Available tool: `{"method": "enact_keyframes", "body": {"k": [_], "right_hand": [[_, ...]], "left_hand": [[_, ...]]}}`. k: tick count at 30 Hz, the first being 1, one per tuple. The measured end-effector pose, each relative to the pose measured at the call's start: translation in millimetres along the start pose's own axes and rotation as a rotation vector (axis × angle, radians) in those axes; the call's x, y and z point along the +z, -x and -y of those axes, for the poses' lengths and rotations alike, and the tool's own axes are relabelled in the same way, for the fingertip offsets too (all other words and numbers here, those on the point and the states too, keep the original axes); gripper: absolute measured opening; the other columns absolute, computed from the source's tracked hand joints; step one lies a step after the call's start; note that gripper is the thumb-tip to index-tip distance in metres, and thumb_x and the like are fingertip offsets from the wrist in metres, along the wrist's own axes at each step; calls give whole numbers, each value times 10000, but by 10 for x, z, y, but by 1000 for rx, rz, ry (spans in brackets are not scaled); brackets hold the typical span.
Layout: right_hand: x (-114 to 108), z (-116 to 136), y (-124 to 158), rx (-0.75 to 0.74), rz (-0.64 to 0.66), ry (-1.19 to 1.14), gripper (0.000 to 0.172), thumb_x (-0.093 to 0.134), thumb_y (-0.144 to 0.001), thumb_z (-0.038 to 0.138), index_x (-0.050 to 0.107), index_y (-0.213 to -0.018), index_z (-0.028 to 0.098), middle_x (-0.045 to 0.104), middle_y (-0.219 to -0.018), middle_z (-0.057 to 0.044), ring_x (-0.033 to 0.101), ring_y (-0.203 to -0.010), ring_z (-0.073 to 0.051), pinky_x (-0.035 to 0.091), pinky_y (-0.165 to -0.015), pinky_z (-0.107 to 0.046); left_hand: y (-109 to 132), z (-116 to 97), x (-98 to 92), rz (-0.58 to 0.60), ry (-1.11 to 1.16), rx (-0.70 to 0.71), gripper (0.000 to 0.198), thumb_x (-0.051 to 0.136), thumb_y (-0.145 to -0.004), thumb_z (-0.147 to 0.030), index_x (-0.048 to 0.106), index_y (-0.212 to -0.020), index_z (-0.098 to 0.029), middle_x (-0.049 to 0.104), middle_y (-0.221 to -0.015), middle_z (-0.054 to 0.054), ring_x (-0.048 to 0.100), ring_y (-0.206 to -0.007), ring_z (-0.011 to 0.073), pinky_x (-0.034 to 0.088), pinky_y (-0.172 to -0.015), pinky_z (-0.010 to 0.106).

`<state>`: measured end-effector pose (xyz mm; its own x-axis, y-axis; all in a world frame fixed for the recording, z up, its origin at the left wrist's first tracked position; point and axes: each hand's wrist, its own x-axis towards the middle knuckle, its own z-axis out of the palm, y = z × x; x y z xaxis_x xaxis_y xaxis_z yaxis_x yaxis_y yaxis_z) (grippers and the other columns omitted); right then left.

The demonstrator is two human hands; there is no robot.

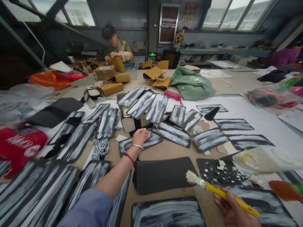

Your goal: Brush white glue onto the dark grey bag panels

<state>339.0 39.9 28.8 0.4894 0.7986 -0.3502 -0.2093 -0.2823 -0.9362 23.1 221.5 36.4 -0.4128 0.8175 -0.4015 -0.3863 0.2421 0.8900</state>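
Observation:
My left hand (141,137) reaches forward over a white-streaked dark panel (151,141), its fingers extended; nothing shows between them. A bracelet and a red band circle that wrist. In my right hand (233,206), at the lower right, is a yellow-handled brush (222,193) with whitish bristles pointing left. The bristles are by the right edge of a plain dark panel (164,175) in the centre. Nearer to me lies another panel (168,212) streaked with white. A dark, white-spotted sheet (213,170) with clumps on it lies beyond the brush.
Many streaked panels (71,145) spread over the left and far side. A red bag (21,146) sits left, a green bag (193,82) and mustard pieces (156,75) farther back. A clear plastic container (267,159) is at right. Across the table a person (118,50) handles a mustard piece.

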Motion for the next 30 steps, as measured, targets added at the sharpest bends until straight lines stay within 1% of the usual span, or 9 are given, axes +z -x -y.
{"method": "enact_keyframes", "body": {"k": [3,5,7,9,11,15,19,26,30], "right_hand": [[398,-1,172,-6,12,-73,373,749,-582,426,622,-804,154,642,-859,-60,625,-645,-160,561,-611,-250],[684,-58,266,-12,97,-21,377,730,-617,431,617,-831,142,646,-831,-56,627,-651,-158,555,-612,-237],[981,-142,336,-13,200,40,399,705,-643,457,612,-859,134,648,-818,-58,632,-670,-170,554,-609,-244],[1280,-238,394,-20,288,71,418,692,-646,481,607,-858,131,647,-811,-57,634,-677,-181,556,-608,-260],[1553,-338,445,-22,346,80,440,691,-629,503,604,-836,125,645,-780,-52,634,-656,-187,559,-595,-277],[1850,-519,469,2,394,118,482,702,-581,528,598,-811,118,642,-724,-42,631,-612,-193,559,-564,-292],[1714,-547,308,-48,342,199,458,691,-603,511,592,-822,121,647,-715,-42,639,-628,-207,562,-587,-308],[1046,-220,-266,-153,86,322,524,657,-575,589,588,-807,124,648,-648,-46,645,-617,-229,558,-589,-328],[684,-75,-587,-200,13,430,513,630,-586,598,592,-796,132,641,-590,-55,640,-577,-238,545,-569,-337]], "left_hand": [[410,152,-642,43,-172,122,99,655,-677,-171,585,-740,-140,606,-696,26,590,-670,134,504,-727,284],[741,344,-1040,164,-542,396,58,589,-735,-205,625,-765,-170,628,-754,40,586,-765,161,486,-793,311],[1041,578,-1332,293,-773,576,154,496,-801,-209,639,-851,-180,647,-862,69,584,-862,182,473,-841,349],[1256,795,-1490,413,-898,710,217,443,-833,-195,628,-946,-184,638,-971,86,562,-973,190,456,-893,373],[1372,945,-1532,491,-997,795,243,464,-826,-186,600,-1028,-188,605,-1074,97,512,-1079,206,440,-927,405],[1396,1037,-1466,545,-1203,797,376,598,-736,-153,554,-1106,-204,540,-1191,110,448,-1154,268,413,-935,498],[1347,1052,-1435,541,-1270,780,410,601,-708,-75,556,-1095,-201,547,-1183,105,461,-1143,268,425,-923,482],[1305,1161,-1481,519,-1250,869,350,534,-754,-99,573,-1078,-227,567,-1155,85,491,-1111,246,456,-895,461],[1257,1227,-1504,484,-1256,958,316,495,-785,-129,588,-1070,-227,581,-1132,87,514,-1079,244,479,-872,442]]}}
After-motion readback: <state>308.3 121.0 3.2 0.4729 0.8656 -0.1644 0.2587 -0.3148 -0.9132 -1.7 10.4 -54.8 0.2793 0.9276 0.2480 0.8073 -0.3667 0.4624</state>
